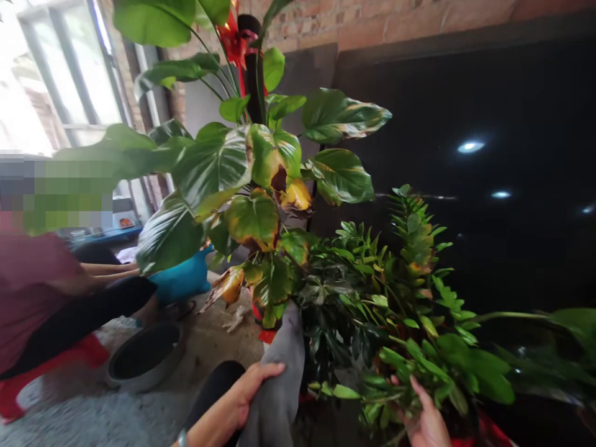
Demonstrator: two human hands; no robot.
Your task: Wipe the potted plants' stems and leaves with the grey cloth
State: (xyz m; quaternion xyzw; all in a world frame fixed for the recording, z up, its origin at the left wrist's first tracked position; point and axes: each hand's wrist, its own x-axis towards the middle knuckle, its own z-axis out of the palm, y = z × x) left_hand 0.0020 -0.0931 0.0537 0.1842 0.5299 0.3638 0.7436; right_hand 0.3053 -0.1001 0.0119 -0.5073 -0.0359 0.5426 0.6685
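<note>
My left hand (251, 388), with a bracelet at the wrist, is closed on a grey cloth (279, 379), its thumb lying across the near side. The upper end of the cloth reaches the low leaves of a tall, broad-leaved potted plant (209, 161); several of those leaves are yellowed and brown. At the lower right, my right hand (426, 416) reaches into a bushy plant with small glossy leaves (405, 354). Its fingers are around leafy stems, partly hidden by foliage.
On the left, a person (41, 285) sits on a red stool (56, 366), face blurred. A dark round basin (146, 357) stands on the floor near a blue container (184, 276). Behind the plants is a glossy black panel (465, 99) below a brick wall (372, 22).
</note>
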